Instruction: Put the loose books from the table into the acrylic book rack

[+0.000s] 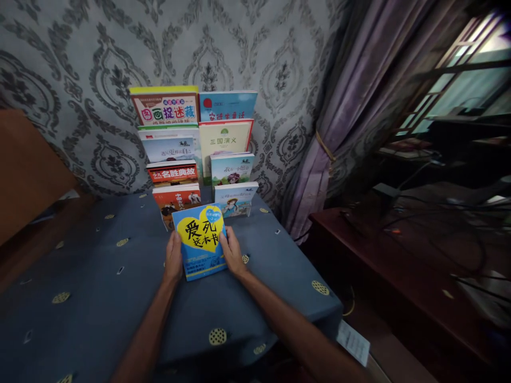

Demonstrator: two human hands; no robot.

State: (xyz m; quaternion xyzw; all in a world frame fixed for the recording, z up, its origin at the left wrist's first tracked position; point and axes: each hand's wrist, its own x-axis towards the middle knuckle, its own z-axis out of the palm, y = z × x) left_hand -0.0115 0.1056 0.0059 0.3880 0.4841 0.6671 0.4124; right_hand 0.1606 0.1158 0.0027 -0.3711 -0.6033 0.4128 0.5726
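A blue book with a yellow heart on its cover is held up in front of me, its cover facing me. My left hand grips its left edge, and my right hand grips its right edge with the thumb on the cover. Just behind it, books stand in stepped rows in two columns. On the left are an orange-red book, a red book and a brown-bordered book. On the right are a pale blue book, a cream book and a light blue book.
The table has a dark blue cloth with pineapple prints. Patterned wallpaper rises behind the books. A tied purple curtain hangs to the right, beside a dark red cabinet with cables. A brown panel stands at the left.
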